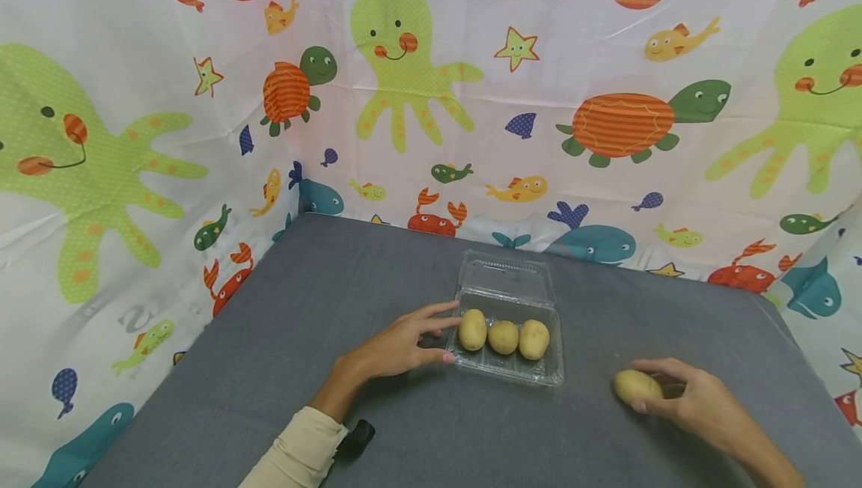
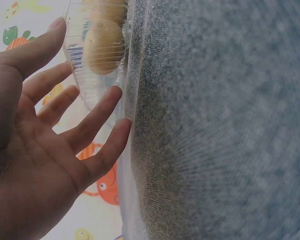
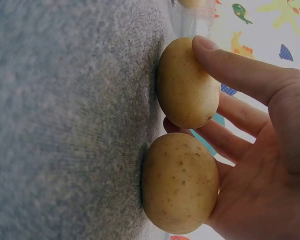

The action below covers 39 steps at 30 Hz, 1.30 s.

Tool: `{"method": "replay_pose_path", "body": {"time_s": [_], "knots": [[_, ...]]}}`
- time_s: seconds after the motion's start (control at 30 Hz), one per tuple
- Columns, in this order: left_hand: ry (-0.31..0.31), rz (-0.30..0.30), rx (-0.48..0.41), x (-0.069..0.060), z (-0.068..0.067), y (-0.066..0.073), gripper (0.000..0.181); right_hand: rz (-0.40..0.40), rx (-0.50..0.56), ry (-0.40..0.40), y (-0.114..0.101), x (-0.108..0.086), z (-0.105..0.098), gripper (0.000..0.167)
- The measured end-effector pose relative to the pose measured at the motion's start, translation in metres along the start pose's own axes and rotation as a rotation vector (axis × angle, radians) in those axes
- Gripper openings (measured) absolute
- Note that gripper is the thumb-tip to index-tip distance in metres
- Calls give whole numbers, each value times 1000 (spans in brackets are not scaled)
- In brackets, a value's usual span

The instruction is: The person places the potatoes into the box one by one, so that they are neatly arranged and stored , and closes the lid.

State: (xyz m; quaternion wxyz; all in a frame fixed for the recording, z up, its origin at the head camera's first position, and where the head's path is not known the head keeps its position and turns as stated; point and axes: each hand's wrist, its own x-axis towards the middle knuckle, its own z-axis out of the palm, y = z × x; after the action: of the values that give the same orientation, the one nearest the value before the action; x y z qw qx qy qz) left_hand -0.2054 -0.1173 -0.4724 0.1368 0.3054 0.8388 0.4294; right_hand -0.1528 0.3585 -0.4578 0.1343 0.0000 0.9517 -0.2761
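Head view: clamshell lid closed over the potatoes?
No, the clear plastic lid is folded open on the far side of the clamshell base, leaving three potatoes uncovered.

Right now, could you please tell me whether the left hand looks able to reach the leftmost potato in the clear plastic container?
Probably yes: the clear lid is open, leaving the leftmost potato uncovered, and the left hand is close beside it.

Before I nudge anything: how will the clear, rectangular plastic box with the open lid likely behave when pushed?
The box looks apt to flex, given its thin, transparent plastic. The three rounded, yellowish potatoes inside probably carry most weight and could roll. Its open lid may swing.
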Motion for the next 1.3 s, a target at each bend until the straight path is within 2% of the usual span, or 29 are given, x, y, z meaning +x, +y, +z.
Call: {"method": "replay_pose_path", "body": {"time_s": [0.37,0.93,1.3], "knots": [[-1,-1,-5,0,0,1,65,-23,-63,45,-1,-1,1,66],[0,3,-6,0,0,1,64,-64,-74,94,-3,-4,4,63],[0,2,-7,0,0,0,64,-112,-63,167,-8,-5,8,62]]}}
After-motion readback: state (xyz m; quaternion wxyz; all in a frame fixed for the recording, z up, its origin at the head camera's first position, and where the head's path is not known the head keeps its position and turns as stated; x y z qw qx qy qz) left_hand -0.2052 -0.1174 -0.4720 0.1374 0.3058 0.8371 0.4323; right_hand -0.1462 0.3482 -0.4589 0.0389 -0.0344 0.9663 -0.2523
